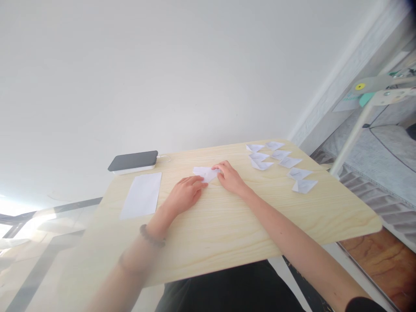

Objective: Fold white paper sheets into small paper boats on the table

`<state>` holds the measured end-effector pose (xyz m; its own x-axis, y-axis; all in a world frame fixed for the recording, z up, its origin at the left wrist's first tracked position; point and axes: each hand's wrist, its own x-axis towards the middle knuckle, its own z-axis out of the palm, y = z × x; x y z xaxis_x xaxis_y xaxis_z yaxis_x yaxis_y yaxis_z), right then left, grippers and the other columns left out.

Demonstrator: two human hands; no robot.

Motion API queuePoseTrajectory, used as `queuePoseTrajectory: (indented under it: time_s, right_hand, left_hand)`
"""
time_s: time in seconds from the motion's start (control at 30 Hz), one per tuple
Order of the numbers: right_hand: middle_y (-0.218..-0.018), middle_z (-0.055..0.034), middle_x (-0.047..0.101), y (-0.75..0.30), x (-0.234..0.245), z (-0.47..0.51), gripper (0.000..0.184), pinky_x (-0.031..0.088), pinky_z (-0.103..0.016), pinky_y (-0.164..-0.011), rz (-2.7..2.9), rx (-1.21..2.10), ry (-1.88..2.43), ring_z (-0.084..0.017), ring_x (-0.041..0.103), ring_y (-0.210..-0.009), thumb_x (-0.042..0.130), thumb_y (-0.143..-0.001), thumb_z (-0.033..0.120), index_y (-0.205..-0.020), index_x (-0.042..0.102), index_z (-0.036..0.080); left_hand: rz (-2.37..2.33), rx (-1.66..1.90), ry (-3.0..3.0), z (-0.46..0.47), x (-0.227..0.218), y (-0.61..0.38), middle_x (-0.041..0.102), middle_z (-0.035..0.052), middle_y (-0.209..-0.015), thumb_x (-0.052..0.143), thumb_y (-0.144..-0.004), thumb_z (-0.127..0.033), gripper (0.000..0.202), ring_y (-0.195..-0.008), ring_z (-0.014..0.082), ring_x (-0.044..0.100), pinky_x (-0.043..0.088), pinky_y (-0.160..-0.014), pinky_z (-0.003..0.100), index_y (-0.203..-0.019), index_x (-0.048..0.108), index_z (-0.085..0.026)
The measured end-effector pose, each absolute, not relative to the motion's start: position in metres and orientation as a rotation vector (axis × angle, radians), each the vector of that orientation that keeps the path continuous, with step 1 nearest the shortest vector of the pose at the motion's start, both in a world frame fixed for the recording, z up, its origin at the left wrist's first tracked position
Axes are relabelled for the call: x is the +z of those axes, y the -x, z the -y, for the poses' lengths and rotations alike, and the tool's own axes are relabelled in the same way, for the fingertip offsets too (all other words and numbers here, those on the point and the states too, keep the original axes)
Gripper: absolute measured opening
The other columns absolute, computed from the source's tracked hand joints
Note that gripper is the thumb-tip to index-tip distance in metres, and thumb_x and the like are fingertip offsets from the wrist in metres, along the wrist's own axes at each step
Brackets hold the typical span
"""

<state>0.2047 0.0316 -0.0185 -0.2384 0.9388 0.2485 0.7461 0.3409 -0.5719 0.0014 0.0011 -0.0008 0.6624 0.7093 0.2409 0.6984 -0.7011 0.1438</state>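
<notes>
A small white sheet of paper (205, 173), partly folded, lies on the light wooden table (227, 225) near its far edge. My left hand (186, 194) rests on the table with its fingertips pressing the paper's near left corner. My right hand (230, 177) lies on the paper's right side, fingers curled down and pinching its edge. A bead bracelet circles my left wrist.
Several folded white paper pieces (281, 164) are spread over the table's far right. A flat white sheet (142, 195) lies at the left. Behind it sits a dark phone on a white power bank (134, 162) with a cable. A white wall stands beyond.
</notes>
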Motion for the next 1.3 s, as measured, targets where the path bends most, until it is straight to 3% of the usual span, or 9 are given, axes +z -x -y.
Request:
queuePoseTrajectory:
  time_s: [0.1, 0.23, 0.3, 0.5, 0.67, 0.77, 0.87, 0.93, 1.3]
  right_hand:
    - [-0.107, -0.0048, 0.047, -0.204, -0.018, -0.031, 0.032, 0.042, -0.027, -0.081, 2.051, 0.463, 1.488, -0.013, 0.054, -0.088, 0.039, -0.079, 0.013, -0.107, 0.053, 0.021]
    - [-0.11, -0.0049, 0.045, -0.197, -0.015, -0.026, 0.041, 0.04, -0.033, -0.085, 2.085, 0.387, 1.575, -0.018, 0.054, -0.091, 0.055, -0.073, 0.042, -0.108, 0.052, 0.023]
    - [-0.11, -0.0049, 0.045, -0.194, -0.014, -0.025, 0.044, 0.039, -0.034, -0.086, 2.093, 0.367, 1.606, -0.018, 0.053, -0.092, 0.056, -0.071, 0.045, -0.108, 0.052, 0.023]
    - [-0.108, -0.0051, 0.046, -0.2, -0.014, -0.032, 0.032, 0.041, -0.031, -0.084, 2.021, 0.514, 1.55, -0.016, 0.053, -0.09, 0.051, -0.075, 0.024, -0.107, 0.053, 0.022]
    - [-0.106, -0.0049, 0.049, -0.209, -0.016, -0.04, 0.037, 0.044, -0.028, -0.079, 1.971, 0.595, 1.43, -0.012, 0.053, -0.082, 0.044, -0.072, 0.006, -0.104, 0.055, 0.021]
    - [-0.106, -0.0055, 0.049, -0.205, -0.017, -0.037, 0.034, 0.044, -0.029, -0.079, 1.977, 0.533, 1.461, -0.013, 0.054, -0.085, 0.044, -0.075, 0.011, -0.106, 0.054, 0.021]
    - [-0.11, -0.0063, 0.046, -0.197, -0.017, -0.029, 0.037, 0.043, -0.034, -0.081, 2.032, 0.418, 1.548, -0.018, 0.054, -0.088, 0.053, -0.074, 0.035, -0.109, 0.052, 0.021]
    - [-0.112, -0.0057, 0.045, -0.194, -0.016, -0.026, 0.043, 0.041, -0.037, -0.084, 2.076, 0.362, 1.576, -0.02, 0.054, -0.09, 0.055, -0.071, 0.042, -0.109, 0.052, 0.022]
    - [-0.108, -0.0052, 0.047, -0.206, -0.018, -0.035, 0.037, 0.042, -0.028, -0.082, 2.016, 0.533, 1.462, -0.013, 0.053, -0.088, 0.041, -0.076, 0.009, -0.109, 0.052, 0.021]
  left_hand:
    - [-1.195, 0.429, -2.828, -0.001, 0.0, -0.002, 0.054, 0.0069, -0.118, 0.04, -0.083, -0.016, 0.031, -0.104, 0.0202, 0.053, 0.042, -0.09, 0.039, -0.106, 0.059, -0.022]
    - [-1.195, 0.431, -2.834, -0.001, 0.001, -0.003, 0.055, 0.0074, -0.117, 0.039, -0.083, -0.016, 0.031, -0.103, 0.02, 0.053, 0.042, -0.09, 0.038, -0.107, 0.058, -0.022]
    - [-1.191, 0.439, -2.841, -0.001, 0.001, -0.003, 0.054, 0.0074, -0.117, 0.039, -0.083, -0.016, 0.031, -0.104, 0.0199, 0.053, 0.042, -0.09, 0.038, -0.108, 0.058, -0.022]
    - [-1.186, 0.435, -2.839, -0.001, 0.0, -0.002, 0.055, 0.0074, -0.117, 0.039, -0.084, -0.016, 0.031, -0.102, 0.02, 0.054, 0.043, -0.089, 0.039, -0.106, 0.059, -0.022]
    - [-1.193, 0.451, -2.828, -0.002, -0.001, -0.002, 0.055, 0.0075, -0.117, 0.04, -0.083, -0.016, 0.03, -0.101, 0.0199, 0.054, 0.043, -0.088, 0.038, -0.105, 0.06, -0.022]
    - [-1.197, 0.431, -2.833, -0.001, 0.0, -0.002, 0.054, 0.007, -0.117, 0.04, -0.083, -0.016, 0.03, -0.102, 0.0198, 0.054, 0.043, -0.089, 0.038, -0.105, 0.059, -0.022]
    - [-1.187, 0.428, -2.836, -0.001, 0.001, -0.003, 0.055, 0.007, -0.117, 0.039, -0.084, -0.016, 0.031, -0.103, 0.0198, 0.053, 0.042, -0.089, 0.037, -0.107, 0.058, -0.022]
    - [-1.181, 0.429, -2.831, -0.001, 0.001, -0.003, 0.055, 0.0078, -0.116, 0.039, -0.084, -0.016, 0.031, -0.104, 0.0203, 0.053, 0.042, -0.09, 0.038, -0.108, 0.058, -0.021]
    - [-1.194, 0.446, -2.817, -0.001, 0.001, -0.003, 0.055, 0.0075, -0.116, 0.04, -0.084, -0.018, 0.03, -0.103, 0.0208, 0.053, 0.043, -0.089, 0.039, -0.105, 0.06, -0.022]
